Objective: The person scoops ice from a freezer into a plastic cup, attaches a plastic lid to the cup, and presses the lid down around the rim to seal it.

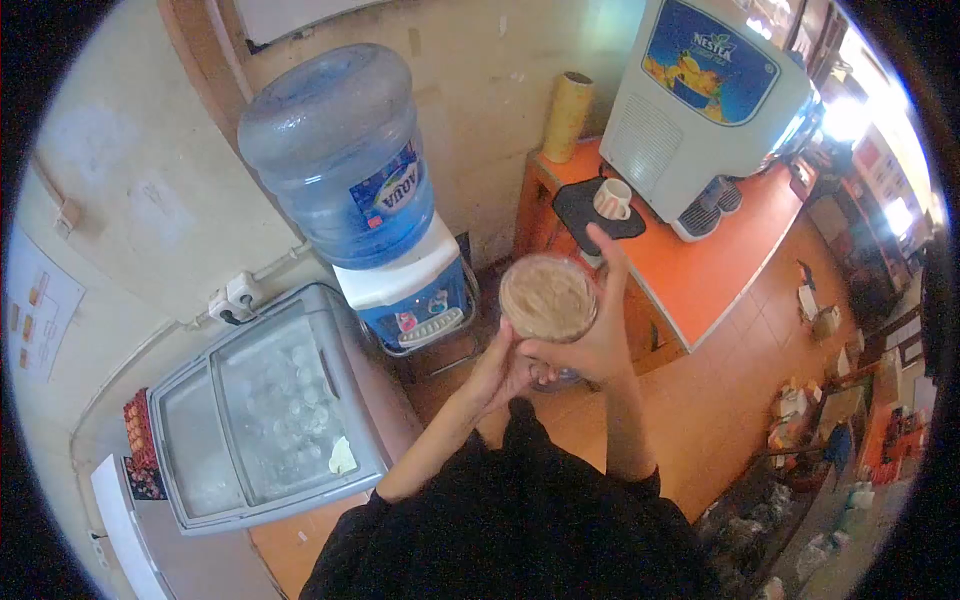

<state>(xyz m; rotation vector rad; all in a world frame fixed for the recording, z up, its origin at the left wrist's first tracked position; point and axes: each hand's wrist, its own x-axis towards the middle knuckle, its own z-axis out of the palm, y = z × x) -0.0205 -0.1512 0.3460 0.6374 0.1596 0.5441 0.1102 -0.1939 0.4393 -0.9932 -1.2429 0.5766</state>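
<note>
A round container (548,297) with a light brown top surface is held up in front of my body. My left hand (497,375) is wrapped against its lower left side. On the right side my right hand (595,335) grips it, with a finger stretched up past the rim toward the orange counter. The undersides of both hands meet below the container, where something pale and clear shows faintly. A white cup (612,199) stands on a black tray (574,212) just beyond my right hand.
A water dispenser (415,310) with a large blue bottle (335,150) stands ahead to the left. At lower left is a glass-topped freezer (225,370). A drink machine (690,100) and a yellow roll (568,117) stand on the orange counter (715,245). Cluttered shelves line the right.
</note>
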